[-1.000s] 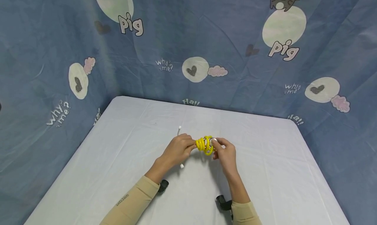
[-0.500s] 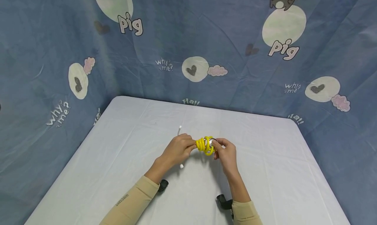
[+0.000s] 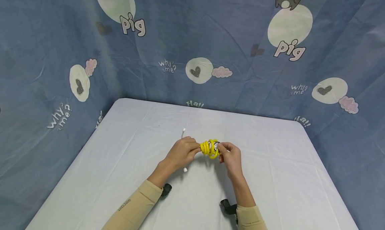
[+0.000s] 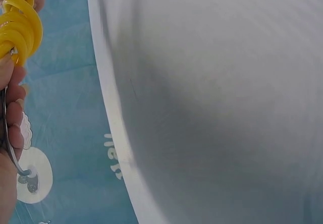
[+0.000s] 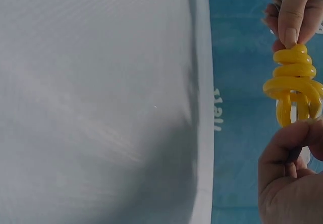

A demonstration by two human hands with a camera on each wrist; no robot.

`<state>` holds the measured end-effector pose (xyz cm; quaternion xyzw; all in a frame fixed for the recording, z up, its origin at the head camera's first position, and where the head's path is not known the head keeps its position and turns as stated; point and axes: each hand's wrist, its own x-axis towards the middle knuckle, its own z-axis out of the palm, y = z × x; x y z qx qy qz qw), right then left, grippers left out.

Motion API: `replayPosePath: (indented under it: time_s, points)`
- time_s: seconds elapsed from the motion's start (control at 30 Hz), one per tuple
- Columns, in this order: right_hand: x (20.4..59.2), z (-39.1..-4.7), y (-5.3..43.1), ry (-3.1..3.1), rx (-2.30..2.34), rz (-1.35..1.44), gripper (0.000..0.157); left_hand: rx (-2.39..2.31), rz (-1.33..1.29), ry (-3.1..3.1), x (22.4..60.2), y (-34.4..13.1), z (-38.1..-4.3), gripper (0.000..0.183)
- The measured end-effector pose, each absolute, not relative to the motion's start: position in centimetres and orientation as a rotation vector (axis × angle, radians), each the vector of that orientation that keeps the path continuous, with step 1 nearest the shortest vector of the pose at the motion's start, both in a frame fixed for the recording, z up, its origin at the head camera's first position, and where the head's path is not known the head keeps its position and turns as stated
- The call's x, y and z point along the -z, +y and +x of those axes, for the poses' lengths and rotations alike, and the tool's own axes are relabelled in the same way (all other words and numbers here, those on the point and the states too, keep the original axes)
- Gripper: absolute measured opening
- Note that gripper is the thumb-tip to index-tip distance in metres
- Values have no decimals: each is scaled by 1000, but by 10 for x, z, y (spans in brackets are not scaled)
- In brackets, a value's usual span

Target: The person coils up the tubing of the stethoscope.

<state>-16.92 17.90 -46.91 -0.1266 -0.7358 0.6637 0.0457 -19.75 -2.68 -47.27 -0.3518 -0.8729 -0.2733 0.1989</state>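
Note:
Both hands hold one small item over the white table: yellow coiled tubing [image 3: 205,147] set on thin metal wires. My left hand [image 3: 179,152] pinches its narrow end, and a bent metal wire [image 4: 9,146] runs along the palm. White tips [image 3: 184,169] stick out on either side of that hand. At the wider end, my right hand [image 3: 232,158] pinches a round silvery part [image 3: 215,145] between thumb and fingers. In the right wrist view, the yellow coils [image 5: 292,85] widen toward the right hand, whose fingers hide the end.
A white-covered table [image 3: 282,176] lies beneath the hands. Behind it hangs a blue printed cloth [image 3: 240,89]. Dark wrist-camera mounts [image 3: 229,207] hang under the forearms near the table surface.
The round silvery part under the right thumb has shifted slightly toward the coils, with a small movement of the right thumb and fingers. The left hand stays in place.

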Motion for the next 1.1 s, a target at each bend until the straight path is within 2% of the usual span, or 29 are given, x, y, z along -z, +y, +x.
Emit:
replayPosePath:
  time_s: [0.83,1.1]
  points:
    - [472,-167,182,-2239,-2009,-445,24,742,-995,-2544,474,-25,-205,11]
    - [474,-170,183,-2230,-2040,-442,27,686,-879,-2598,475,-24,-210,13]
